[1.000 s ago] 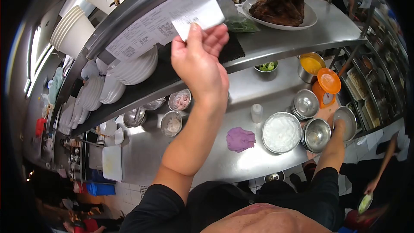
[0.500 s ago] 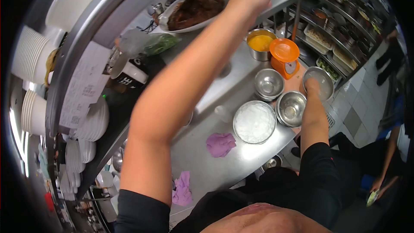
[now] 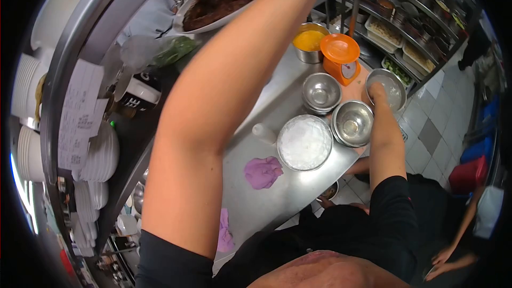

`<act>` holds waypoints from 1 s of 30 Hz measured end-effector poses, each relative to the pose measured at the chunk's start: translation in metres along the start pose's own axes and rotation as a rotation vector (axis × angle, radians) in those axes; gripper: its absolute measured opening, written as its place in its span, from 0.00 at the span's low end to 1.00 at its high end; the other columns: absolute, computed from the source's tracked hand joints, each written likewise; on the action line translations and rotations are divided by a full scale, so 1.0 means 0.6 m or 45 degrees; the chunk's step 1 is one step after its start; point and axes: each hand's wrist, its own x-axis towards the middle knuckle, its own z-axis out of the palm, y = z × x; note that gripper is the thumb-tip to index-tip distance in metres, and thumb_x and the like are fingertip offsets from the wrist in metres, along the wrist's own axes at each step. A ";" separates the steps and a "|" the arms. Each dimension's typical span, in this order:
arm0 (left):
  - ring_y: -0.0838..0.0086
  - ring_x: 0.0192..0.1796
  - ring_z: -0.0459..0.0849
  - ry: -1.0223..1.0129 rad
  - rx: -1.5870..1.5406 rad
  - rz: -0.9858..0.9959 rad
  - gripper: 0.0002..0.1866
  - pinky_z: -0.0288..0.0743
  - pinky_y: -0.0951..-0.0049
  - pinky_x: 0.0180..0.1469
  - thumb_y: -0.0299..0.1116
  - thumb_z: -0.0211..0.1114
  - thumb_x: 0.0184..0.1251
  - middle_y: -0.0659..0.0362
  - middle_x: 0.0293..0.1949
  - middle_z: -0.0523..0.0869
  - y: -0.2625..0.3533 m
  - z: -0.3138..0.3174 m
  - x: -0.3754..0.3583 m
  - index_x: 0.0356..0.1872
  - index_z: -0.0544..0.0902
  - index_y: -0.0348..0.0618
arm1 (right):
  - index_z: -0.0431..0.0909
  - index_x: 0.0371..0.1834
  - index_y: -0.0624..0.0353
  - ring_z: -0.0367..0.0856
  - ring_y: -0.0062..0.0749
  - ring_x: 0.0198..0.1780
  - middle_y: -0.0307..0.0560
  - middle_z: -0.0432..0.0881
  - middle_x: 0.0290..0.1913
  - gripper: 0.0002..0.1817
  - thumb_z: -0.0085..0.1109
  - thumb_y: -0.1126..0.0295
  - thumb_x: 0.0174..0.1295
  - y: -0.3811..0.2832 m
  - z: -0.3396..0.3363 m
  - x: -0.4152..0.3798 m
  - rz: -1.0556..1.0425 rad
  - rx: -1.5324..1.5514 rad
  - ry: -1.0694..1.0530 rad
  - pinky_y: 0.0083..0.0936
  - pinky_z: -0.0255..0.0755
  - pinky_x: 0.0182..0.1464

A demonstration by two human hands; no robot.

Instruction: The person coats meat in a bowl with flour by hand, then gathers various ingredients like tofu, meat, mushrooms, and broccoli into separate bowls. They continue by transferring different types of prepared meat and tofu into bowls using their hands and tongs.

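Observation:
My right hand (image 3: 377, 90) is closed at the near side of a metal bowl (image 3: 396, 92), its fingertips hidden; the bowl reaches past the table's right end. My left arm stretches up across the view, and its hand is cut off by the top edge. Close to my right forearm are stacked metal bowls (image 3: 353, 123) and another small stack of bowls (image 3: 321, 92). A large bowl of white powder (image 3: 305, 143) stands left of them. Behind sits an orange kitchen scale (image 3: 341, 60), beside a pot of yellow liquid (image 3: 310, 41).
Purple cloths (image 3: 263, 173) lie on the steel table (image 3: 256, 208). A white platter (image 3: 184, 23) holds dark brown food. Stacked white plates (image 3: 101, 154) fill the left shelf. Food racks (image 3: 416, 21) stand at the back right. At the lower right, another person's hands (image 3: 445, 264) show.
My left hand has passed out of view at the top as the camera view shifted. My right hand stays at the metal bowl. The other person's hands have moved lower.

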 end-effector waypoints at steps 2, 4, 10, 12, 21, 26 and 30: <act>0.56 0.56 0.87 0.094 -0.149 -0.101 0.24 0.76 0.61 0.60 0.41 0.67 0.68 0.40 0.53 0.88 0.039 -0.076 -0.047 0.56 0.84 0.29 | 0.86 0.52 0.62 0.82 0.57 0.61 0.65 0.83 0.57 0.18 0.54 0.68 0.64 0.002 0.009 0.006 -0.030 -0.059 0.106 0.46 0.75 0.63; 0.56 0.57 0.86 0.120 -0.229 -0.153 0.25 0.76 0.61 0.61 0.40 0.67 0.69 0.40 0.54 0.87 0.057 -0.157 -0.098 0.58 0.83 0.29 | 0.86 0.52 0.63 0.82 0.57 0.61 0.64 0.83 0.58 0.18 0.54 0.68 0.65 0.003 0.013 0.015 -0.125 -0.188 0.048 0.46 0.75 0.63; 0.59 0.53 0.87 0.263 -0.619 -0.258 0.24 0.82 0.60 0.57 0.32 0.62 0.74 0.44 0.53 0.85 0.151 -0.410 -0.219 0.63 0.72 0.23 | 0.86 0.53 0.63 0.82 0.56 0.62 0.64 0.83 0.59 0.18 0.53 0.67 0.66 -0.014 -0.009 -0.044 -0.092 -0.154 0.083 0.45 0.75 0.64; 0.62 0.53 0.87 0.305 -0.645 -0.277 0.22 0.81 0.61 0.58 0.29 0.61 0.74 0.45 0.52 0.85 0.174 -0.464 -0.233 0.62 0.74 0.23 | 0.86 0.52 0.64 0.82 0.55 0.62 0.64 0.83 0.59 0.18 0.53 0.67 0.66 -0.062 -0.060 -0.122 0.108 -0.044 0.194 0.44 0.75 0.63; 0.69 0.53 0.85 0.166 -0.626 -0.371 0.25 0.78 0.65 0.59 0.31 0.64 0.72 0.48 0.55 0.83 0.212 -0.504 -0.240 0.65 0.72 0.29 | 0.88 0.44 0.61 0.86 0.57 0.54 0.67 0.86 0.51 0.17 0.56 0.59 0.66 -0.201 -0.071 -0.219 -0.097 0.057 0.822 0.47 0.79 0.56; 0.69 0.62 0.79 -0.045 -0.545 -0.361 0.26 0.72 0.63 0.66 0.31 0.66 0.70 0.49 0.64 0.78 0.221 -0.532 -0.247 0.68 0.72 0.39 | 0.88 0.41 0.64 0.87 0.57 0.52 0.65 0.87 0.47 0.17 0.59 0.60 0.64 -0.271 0.019 -0.223 -0.264 0.108 0.456 0.48 0.80 0.53; 0.53 0.69 0.74 -0.116 -0.351 -0.431 0.28 0.75 0.59 0.63 0.34 0.71 0.65 0.49 0.65 0.77 0.230 -0.559 -0.301 0.64 0.74 0.38 | 0.86 0.41 0.65 0.88 0.57 0.49 0.64 0.88 0.44 0.13 0.57 0.67 0.65 -0.261 0.057 -0.220 -0.357 -0.115 0.361 0.47 0.82 0.49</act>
